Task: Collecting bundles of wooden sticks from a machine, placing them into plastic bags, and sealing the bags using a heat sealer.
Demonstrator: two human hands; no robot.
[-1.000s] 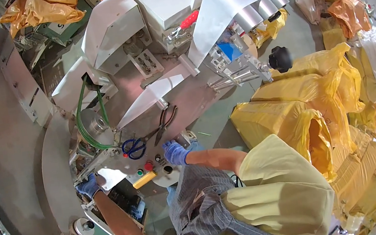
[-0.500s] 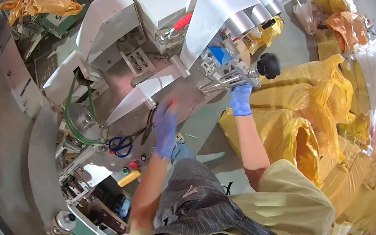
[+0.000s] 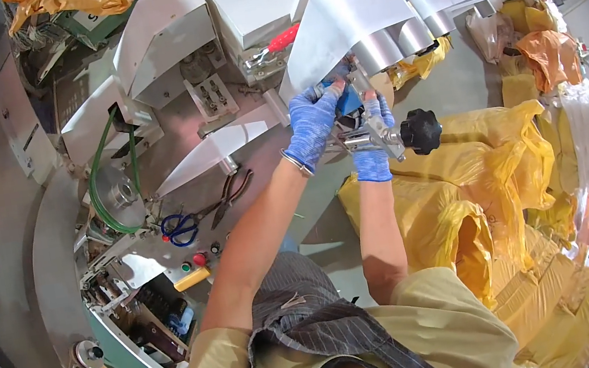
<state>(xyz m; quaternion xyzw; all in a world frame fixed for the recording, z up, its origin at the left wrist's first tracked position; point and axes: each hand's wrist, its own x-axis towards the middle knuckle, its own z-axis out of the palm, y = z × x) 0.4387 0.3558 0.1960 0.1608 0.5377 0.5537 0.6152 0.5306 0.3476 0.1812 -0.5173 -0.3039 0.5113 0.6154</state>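
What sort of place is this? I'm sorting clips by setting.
Probably a factory packing floor. Both gloved hands, left hand and right hand, work at a big metal machine fed by a wide film strip, with yellow sacks piled beside it.

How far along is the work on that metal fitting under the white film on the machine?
In hand: both gloved hands are up at the metal fitting beside the black knob, the left hand on its upper side by the white film, the right hand supporting below. The scissors and pliers lie unused on the machine plate. What is done or left cannot be told.
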